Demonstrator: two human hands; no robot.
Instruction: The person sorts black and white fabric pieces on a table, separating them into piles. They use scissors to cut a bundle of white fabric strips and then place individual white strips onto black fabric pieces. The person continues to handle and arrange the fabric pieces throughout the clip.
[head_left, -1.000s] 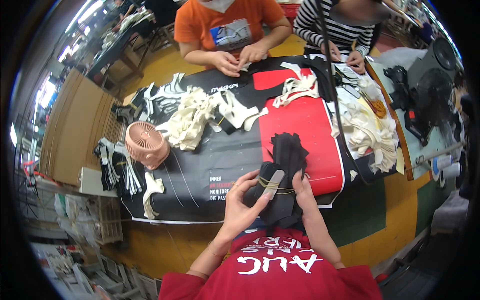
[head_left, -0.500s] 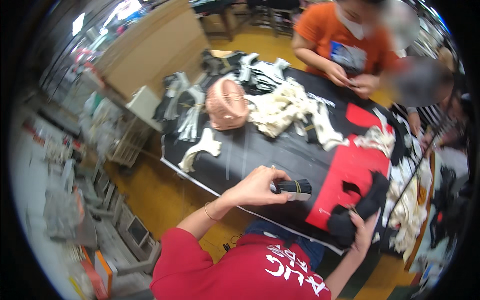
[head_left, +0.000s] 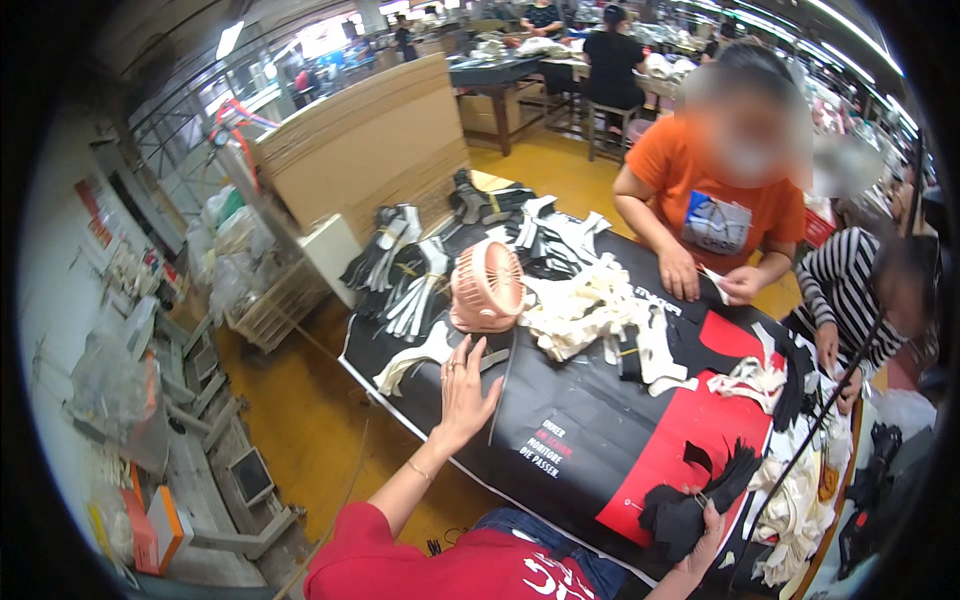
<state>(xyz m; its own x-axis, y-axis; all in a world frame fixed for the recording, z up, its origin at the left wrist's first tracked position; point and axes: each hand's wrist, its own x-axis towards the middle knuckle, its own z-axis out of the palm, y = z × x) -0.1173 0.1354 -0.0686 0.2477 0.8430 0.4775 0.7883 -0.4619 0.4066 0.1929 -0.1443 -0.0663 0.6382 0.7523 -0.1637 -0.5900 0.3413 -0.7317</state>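
My left hand (head_left: pixel 464 398) reaches over the near left part of the black-covered table, fingers spread, apparently holding nothing. Beside its fingertips stands a pink desk fan (head_left: pixel 486 288), and just left of them lies a cream fabric piece (head_left: pixel 412 362). A small greyish strip shows right of the fingers, too unclear to name. At the right near edge, my right hand (head_left: pixel 708 538) is closed around a bundle of black fabric pieces (head_left: pixel 680 515), whose loose ends fan out up to the right.
Cream fabric pieces (head_left: pixel 575 310) are heaped mid-table, with tied black-and-white bundles (head_left: pixel 410 285) at the far left. Across the table a person in orange (head_left: pixel 655 165) handles a small white piece. Another in stripes (head_left: pixel 848 285) works at right. A cardboard panel (head_left: pixel 365 135) stands beyond the table.
My left hand has moved left toward the fan, and its fingers have opened. The banded black bundle it held is no longer in it. My right hand keeps its black bundle, slightly lower.
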